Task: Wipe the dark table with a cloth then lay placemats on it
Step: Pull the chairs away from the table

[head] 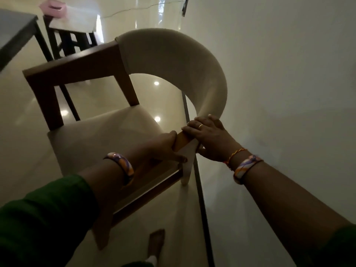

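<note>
At ten o'clock, the dark tabletop (13, 27) is still bare, with no cloth or placemats in view. At centre, the left hand (165, 146) and right hand (208, 135) both grip the chair (173, 60) arm. This seems a preparing step; next the chair must be set clear.

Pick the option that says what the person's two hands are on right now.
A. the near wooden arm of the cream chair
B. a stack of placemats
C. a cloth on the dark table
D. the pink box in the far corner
A: the left hand and the right hand both grip the near wooden arm of the cream chair, where it meets the curved backrest.
</note>
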{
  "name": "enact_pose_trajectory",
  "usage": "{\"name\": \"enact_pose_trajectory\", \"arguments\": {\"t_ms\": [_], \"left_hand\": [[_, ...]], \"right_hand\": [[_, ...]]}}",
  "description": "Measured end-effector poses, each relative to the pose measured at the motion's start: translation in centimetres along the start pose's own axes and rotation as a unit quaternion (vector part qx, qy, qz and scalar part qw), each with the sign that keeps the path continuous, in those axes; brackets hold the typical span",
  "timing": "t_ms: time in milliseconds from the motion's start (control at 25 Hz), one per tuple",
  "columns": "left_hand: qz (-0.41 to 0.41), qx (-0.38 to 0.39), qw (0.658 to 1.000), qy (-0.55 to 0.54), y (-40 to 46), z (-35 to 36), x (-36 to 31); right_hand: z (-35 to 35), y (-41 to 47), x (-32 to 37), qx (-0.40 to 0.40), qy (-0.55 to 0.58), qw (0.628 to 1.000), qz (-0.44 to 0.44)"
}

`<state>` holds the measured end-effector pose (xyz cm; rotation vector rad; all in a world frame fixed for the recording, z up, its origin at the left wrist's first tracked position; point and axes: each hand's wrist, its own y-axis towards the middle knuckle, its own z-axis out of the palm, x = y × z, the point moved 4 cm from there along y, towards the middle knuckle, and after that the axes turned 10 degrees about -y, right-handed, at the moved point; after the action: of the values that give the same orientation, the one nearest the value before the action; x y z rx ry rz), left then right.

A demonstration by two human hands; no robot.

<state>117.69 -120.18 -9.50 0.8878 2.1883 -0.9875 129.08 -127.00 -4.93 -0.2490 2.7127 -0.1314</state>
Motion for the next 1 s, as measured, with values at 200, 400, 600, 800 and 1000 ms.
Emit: {"name": "enact_pose_trajectory", "arguments": {"t_ms": [200,400,600,800,1000], "left_hand": [[-0.039,0.06,0.989,-0.131,2.8,0.3,1.4],[-0.053,-0.014,0.98,-0.19,1.4,0.8,1.9],[-0.099,-0.208,0.966,-0.113,-1.4,1.5,1.5],[-0.161,-0.351,0.906,0.17,-4.9,3.8,1.3],[-0.136,-0.343,0.92,0.133,-4.7,2.8,1.3]], "right_hand": [[-0.3,3.5,-2.2,-0.011,0.036,0.994,-0.105],[-0.2,5.5,-1.3,-0.04,0.017,0.984,-0.171],[0.2,5.7,-1.4,-0.051,-0.033,0.977,-0.206],[0.7,5.2,-0.6,-0.075,-0.061,0.975,-0.201],[0.2,5.4,-0.8,-0.093,-0.067,0.972,-0.204]]}}
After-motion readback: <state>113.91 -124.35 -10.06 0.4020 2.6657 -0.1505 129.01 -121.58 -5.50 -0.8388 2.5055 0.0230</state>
